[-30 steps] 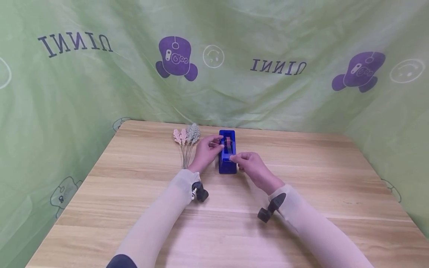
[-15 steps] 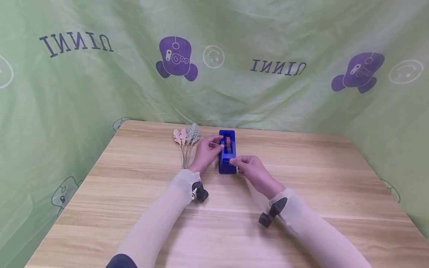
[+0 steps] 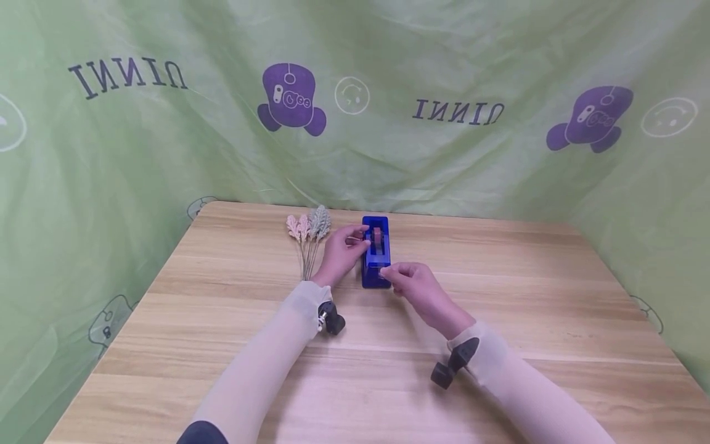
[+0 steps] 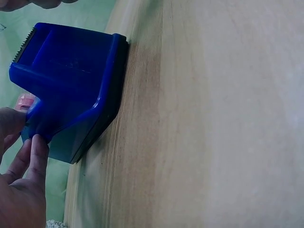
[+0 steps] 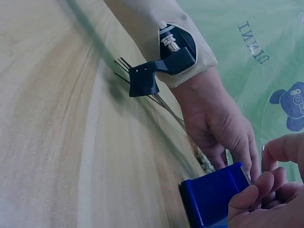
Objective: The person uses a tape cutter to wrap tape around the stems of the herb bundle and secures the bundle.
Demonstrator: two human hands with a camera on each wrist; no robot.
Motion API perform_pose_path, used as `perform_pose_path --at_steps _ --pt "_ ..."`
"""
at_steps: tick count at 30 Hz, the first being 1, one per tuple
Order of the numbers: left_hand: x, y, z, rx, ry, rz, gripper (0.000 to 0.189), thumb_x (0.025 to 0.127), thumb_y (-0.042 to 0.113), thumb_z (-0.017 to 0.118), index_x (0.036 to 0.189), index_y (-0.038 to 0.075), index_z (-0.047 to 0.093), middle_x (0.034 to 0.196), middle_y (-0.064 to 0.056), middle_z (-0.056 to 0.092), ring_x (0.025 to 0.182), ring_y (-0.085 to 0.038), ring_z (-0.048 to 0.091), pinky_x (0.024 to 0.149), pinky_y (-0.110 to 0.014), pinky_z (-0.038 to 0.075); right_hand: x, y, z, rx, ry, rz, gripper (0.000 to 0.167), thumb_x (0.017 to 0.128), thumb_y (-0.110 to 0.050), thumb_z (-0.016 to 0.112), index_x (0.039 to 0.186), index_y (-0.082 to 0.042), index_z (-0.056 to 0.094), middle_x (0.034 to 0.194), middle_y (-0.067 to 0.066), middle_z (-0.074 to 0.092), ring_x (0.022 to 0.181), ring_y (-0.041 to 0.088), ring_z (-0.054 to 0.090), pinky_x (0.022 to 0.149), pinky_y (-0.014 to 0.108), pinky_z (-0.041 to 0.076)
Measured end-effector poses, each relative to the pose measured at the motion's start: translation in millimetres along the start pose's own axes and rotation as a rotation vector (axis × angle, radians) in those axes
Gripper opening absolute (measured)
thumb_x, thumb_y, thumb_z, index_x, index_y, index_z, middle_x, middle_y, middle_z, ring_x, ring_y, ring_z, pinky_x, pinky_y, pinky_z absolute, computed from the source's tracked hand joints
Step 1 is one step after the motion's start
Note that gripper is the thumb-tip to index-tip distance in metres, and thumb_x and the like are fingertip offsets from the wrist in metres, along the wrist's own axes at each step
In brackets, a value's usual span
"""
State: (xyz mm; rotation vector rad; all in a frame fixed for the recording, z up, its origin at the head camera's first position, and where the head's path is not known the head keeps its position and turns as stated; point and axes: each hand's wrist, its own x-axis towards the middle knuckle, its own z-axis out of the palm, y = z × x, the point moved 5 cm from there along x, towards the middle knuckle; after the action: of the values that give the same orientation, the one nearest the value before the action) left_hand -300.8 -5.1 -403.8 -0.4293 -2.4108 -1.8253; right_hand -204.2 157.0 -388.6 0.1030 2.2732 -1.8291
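Observation:
A blue tape dispenser [image 3: 370, 279] stands on the wooden table, its toothed cutter edge [image 4: 24, 45] showing in the left wrist view. Inside it sits a small reddish tape roll [image 3: 378, 234]. My left hand [image 3: 341, 251] holds the dispenser's left side, fingertips against the wall and thumb near the roll. At the dispenser's front end, my right hand [image 3: 420, 288] pinches the loose end of clear tape between thumb and index finger. In the right wrist view that hand [image 5: 273, 199] is close by the cutter, its remaining fingers curled.
Left of the dispenser lie artificial flower stems [image 3: 307, 259] with pink and grey heads, partly behind my left wrist. A green printed curtain [image 3: 388, 166] hangs around the back and sides of the table [image 3: 355, 382].
My right hand has moved a little toward me, drawing the tape end from the cutter to in front of the dispenser. The left hand and the dispenser have stayed in place.

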Motion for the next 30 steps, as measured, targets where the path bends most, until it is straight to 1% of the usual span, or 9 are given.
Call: perform_pose_path --at_steps 6,13,19,24,30 --pt "0.9 -2.2 -0.1 0.005 0.004 0.005 0.035 0.095 0.005 0.073 0.131 0.002 0.070 0.121 -0.022 0.072 0.109 -0.036 0.071 0.101 -0.042 0.059 -5.8 0.9 0.8 -0.022 0.012 -0.015 0.022 0.102 -0.019 0.065 0.089 -0.002 0.065 0.064 -0.008 0.047 0.075 0.015 0.049 0.076 0.027 0.043" --pt "-0.6 0.4 -0.7 0.011 -0.003 -0.006 0.037 0.095 0.006 0.074 0.132 0.003 0.069 0.122 -0.021 0.072 0.111 -0.036 0.071 0.101 -0.043 0.058 -13.9 -0.1 1.7 -0.033 0.015 -0.016 0.023 0.102 -0.020 0.066 0.096 0.002 0.066 0.069 -0.006 0.049 0.078 0.017 0.050 0.080 0.030 0.044" --pt "-1.5 1.5 -0.9 0.015 -0.002 -0.006 0.037 0.095 0.006 0.074 0.132 0.003 0.070 0.121 -0.022 0.072 0.112 -0.037 0.071 0.102 -0.044 0.058 -20.1 2.0 1.7 -0.041 0.017 -0.003 0.027 0.103 -0.025 0.066 0.102 0.002 0.068 0.074 -0.005 0.051 0.082 0.017 0.050 0.080 0.031 0.043" --pt "-1.3 2.0 -0.8 0.019 -0.002 -0.008 0.037 0.096 0.007 0.074 0.132 0.004 0.069 0.121 -0.021 0.072 0.112 -0.036 0.071 0.102 -0.043 0.058 -26.2 2.3 3.5 -0.041 0.022 -0.018 0.026 0.102 -0.023 0.067 0.100 0.003 0.068 0.075 -0.006 0.054 0.082 0.016 0.052 0.079 0.029 0.044" --pt "-0.9 0.7 -1.0 0.016 -0.012 -0.021 0.037 0.097 0.008 0.073 0.133 0.005 0.069 0.122 -0.020 0.071 0.115 -0.035 0.070 0.104 -0.044 0.057 -34.7 0.8 7.0 -0.052 0.016 -0.027 0.026 0.101 -0.024 0.068 0.100 0.001 0.069 0.076 -0.007 0.057 0.081 0.016 0.052 0.078 0.029 0.044"
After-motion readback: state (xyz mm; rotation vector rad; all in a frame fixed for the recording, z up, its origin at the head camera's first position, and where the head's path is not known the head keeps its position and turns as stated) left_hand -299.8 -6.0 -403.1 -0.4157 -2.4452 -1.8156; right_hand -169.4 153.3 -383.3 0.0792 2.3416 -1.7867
